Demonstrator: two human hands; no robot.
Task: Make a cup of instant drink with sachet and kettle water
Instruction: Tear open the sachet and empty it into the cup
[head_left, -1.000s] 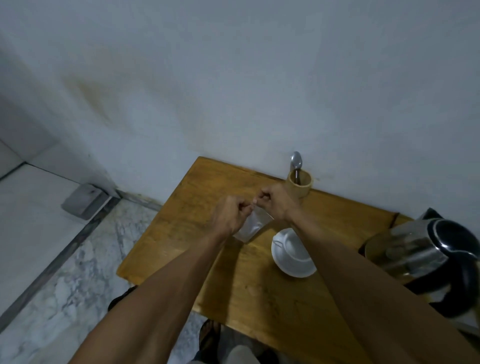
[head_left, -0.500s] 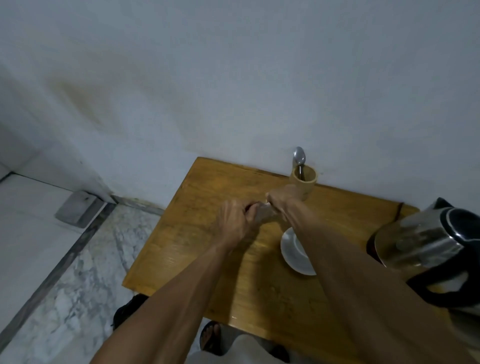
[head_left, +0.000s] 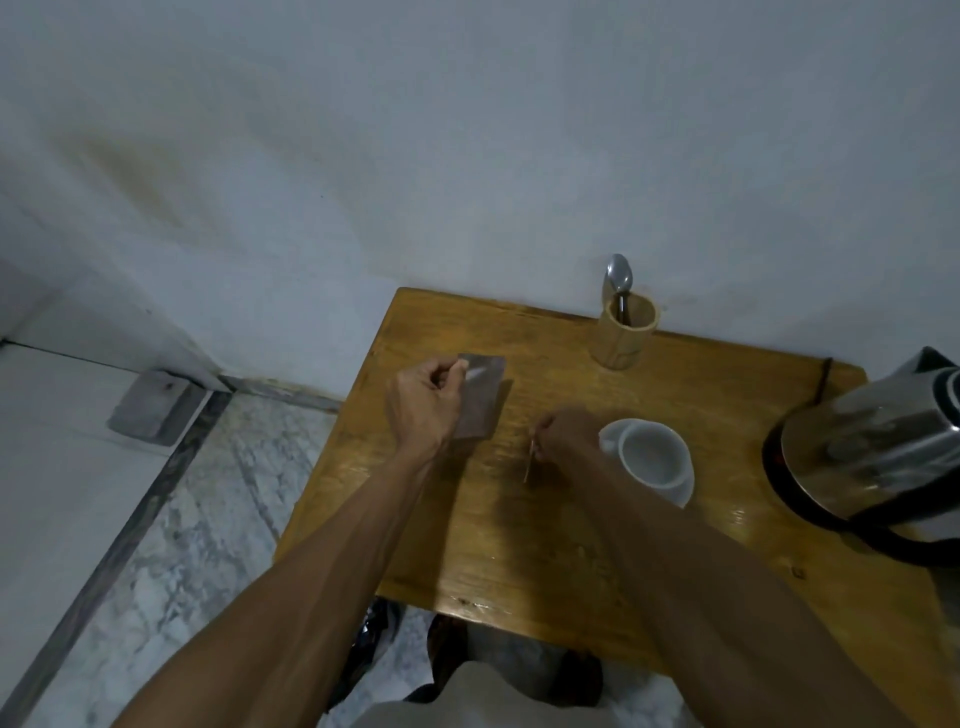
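Small wooden table (head_left: 519, 519) against wall; left hand (head_left: 423, 405) pinches sachet (head_left: 480, 402) upright, likely so contents stay in; right hand (head_left: 566, 434) pinches torn strip (head_left: 529, 462) beside empty cup (head_left: 657, 457), kettle (head_left: 872, 452) right

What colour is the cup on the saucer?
White, like its saucer; the cup shows clearly in the head view.

Small wooden table (head_left: 519, 545), far edge against the wall, centre-right of frame. On it: wooden cup-shaped holder (head_left: 626, 338) at the upper edge, a spoon (head_left: 618, 280) standing in it; white cup (head_left: 655, 458) on a white saucer (head_left: 680, 491), right of centre; steel kettle (head_left: 878, 462) on a dark base, far right, partly cut off by the frame.
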